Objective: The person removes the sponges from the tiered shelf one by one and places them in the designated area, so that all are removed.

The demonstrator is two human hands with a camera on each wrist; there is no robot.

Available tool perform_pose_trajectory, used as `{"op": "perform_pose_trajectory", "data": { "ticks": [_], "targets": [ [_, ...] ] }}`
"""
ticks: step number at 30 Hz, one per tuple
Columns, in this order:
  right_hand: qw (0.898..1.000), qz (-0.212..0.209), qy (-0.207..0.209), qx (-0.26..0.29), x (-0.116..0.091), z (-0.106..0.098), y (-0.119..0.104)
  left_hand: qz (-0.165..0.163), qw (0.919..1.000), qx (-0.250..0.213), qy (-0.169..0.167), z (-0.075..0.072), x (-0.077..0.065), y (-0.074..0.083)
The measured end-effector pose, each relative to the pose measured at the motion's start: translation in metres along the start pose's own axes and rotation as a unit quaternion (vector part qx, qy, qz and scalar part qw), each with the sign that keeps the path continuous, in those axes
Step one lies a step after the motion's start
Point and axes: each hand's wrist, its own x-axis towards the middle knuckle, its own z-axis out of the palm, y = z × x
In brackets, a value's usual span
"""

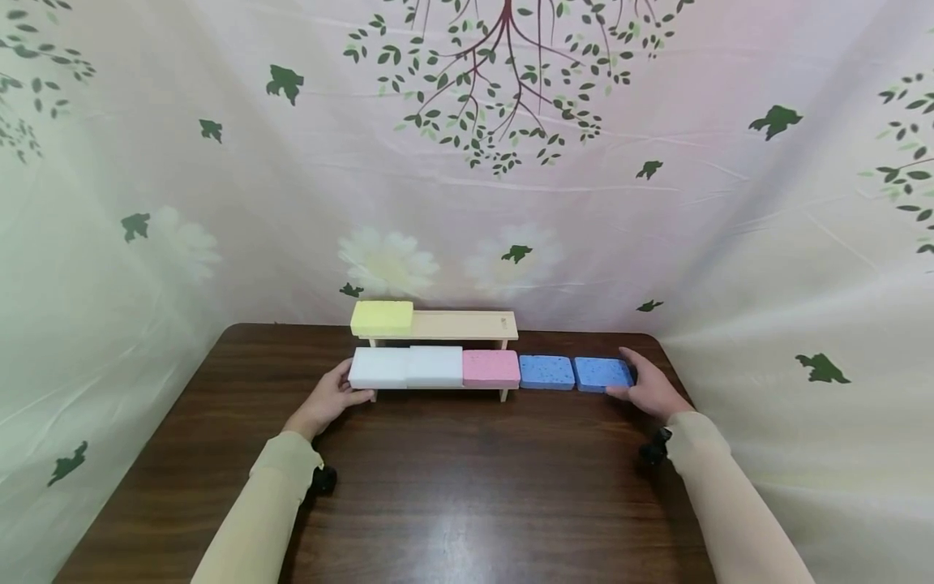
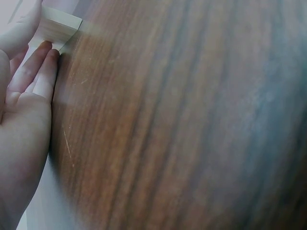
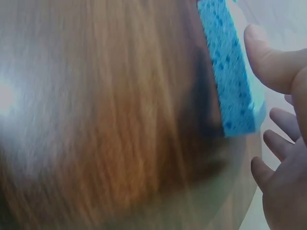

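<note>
A wooden two-step rack (image 1: 463,324) carries a yellow sponge (image 1: 382,317) on its upper step. Along its lower step lie a white sponge (image 1: 378,367), another white sponge (image 1: 435,367) and a pink sponge (image 1: 491,369). Two blue sponges continue the row past the rack's right end: an inner blue sponge (image 1: 547,372) and an outer blue sponge (image 1: 602,374). My right hand (image 1: 648,388) holds the outer one's end, thumb at the front corner and fingers behind. At the row's left end, my left hand (image 1: 328,401) touches the white sponge, fingers fairly straight beside the wood.
The brown wood-grain table (image 1: 452,487) extends in front of the rack. A printed cloth (image 1: 452,203) hangs close behind the table and along both sides. In the right wrist view, a dark shadow lies on the table beside the blue sponge's long side.
</note>
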Motion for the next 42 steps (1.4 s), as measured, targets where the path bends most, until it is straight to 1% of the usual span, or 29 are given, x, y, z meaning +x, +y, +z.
{"op": "perform_pose_trajectory", "data": {
  "ticks": [3, 7, 10, 13, 17, 23, 33, 36, 42],
  "targets": [
    [1.000, -0.018, 0.012, -0.010, 0.003, 0.001, -0.010, -0.002, 1.0000, 0.004, 0.001, 0.000, 0.000, 0.001],
    [0.999, -0.035, 0.017, -0.012, 0.005, 0.003, -0.023, -0.001, 1.0000, 0.008, 0.001, 0.000, 0.001, -0.001],
    [0.999, -0.042, 0.019, -0.003, 0.005, 0.007, -0.033, -0.001, 0.9999, 0.011, 0.001, 0.000, 0.002, -0.004],
    [0.998, -0.051, 0.021, 0.004, 0.006, 0.011, -0.043, -0.001, 0.9999, 0.012, 0.000, -0.001, 0.002, -0.004],
    [0.997, -0.074, 0.027, 0.007, 0.009, 0.014, -0.056, -0.002, 0.9999, 0.010, 0.001, -0.001, 0.002, -0.003],
    [0.994, -0.105, 0.038, -0.007, 0.017, 0.019, -0.078, -0.005, 0.9999, 0.014, 0.003, -0.002, 0.001, -0.002],
    [0.992, -0.120, 0.026, -0.004, 0.026, 0.036, -0.125, -0.006, 1.0000, 0.005, 0.000, -0.002, 0.001, -0.002],
    [0.992, -0.127, 0.028, 0.009, 0.028, 0.042, -0.137, -0.007, 1.0000, 0.002, -0.002, -0.001, 0.001, -0.003],
    [0.988, -0.150, 0.034, 0.012, 0.034, 0.048, -0.162, -0.004, 1.0000, -0.002, -0.001, -0.002, 0.002, -0.003]
  ]
}}
